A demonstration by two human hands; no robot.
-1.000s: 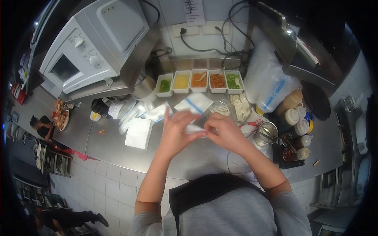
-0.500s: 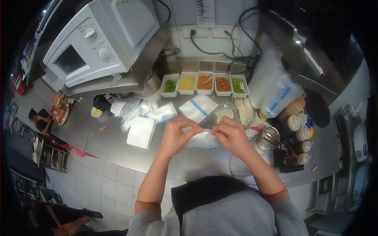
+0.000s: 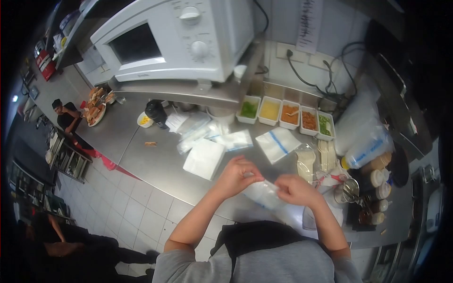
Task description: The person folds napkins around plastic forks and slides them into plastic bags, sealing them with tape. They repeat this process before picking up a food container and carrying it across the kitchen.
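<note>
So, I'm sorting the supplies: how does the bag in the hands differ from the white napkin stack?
The clear plastic bag is see-through and held above the counter by both hands; the napkin stack is opaque white, lying flat and untouched. The bag looks crumpled, the stack squared. Both are thin and flat.

clear plastic bag (image 3: 264,193), brushed steel counter (image 3: 160,162)

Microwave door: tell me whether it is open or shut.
Shut: the microwave door sits flush with the white front, no gap showing.
</note>
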